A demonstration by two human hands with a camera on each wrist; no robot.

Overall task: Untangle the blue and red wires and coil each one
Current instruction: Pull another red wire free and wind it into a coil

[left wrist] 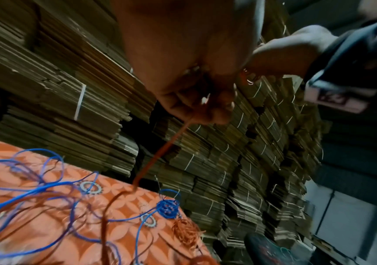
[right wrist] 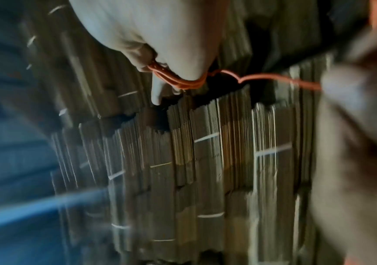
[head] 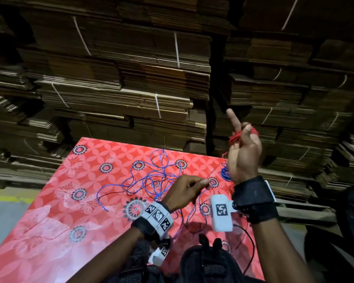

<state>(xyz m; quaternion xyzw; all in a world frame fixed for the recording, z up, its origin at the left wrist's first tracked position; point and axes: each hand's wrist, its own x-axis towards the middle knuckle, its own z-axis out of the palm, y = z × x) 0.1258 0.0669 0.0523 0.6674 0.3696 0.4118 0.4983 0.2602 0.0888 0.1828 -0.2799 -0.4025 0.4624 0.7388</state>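
- The red patterned tablecloth (head: 49, 231) bears a loose blue wire (head: 143, 178), sprawled and uncoiled, crossed by dark strands; that work looks undone.
- Near the table's far edge lie a small blue coil (left wrist: 168, 208) and a copper-red coil (left wrist: 184, 229), apparently finished.
- The right hand (head: 243, 154), raised, has red wire (right wrist: 178, 80) wound round its fingers.
- The left hand (head: 184, 190) pinches the strand feeding it.

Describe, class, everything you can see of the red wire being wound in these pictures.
The red wire is thin and flexible, apparently plastic-coated. Several turns are looped round the fingers of the raised right hand, above the table's far right corner. From that bundle a single strand runs to the left hand, which pinches it between fingertips. Below the pinch it trails down onto the red patterned tablecloth, among loose blue wire.
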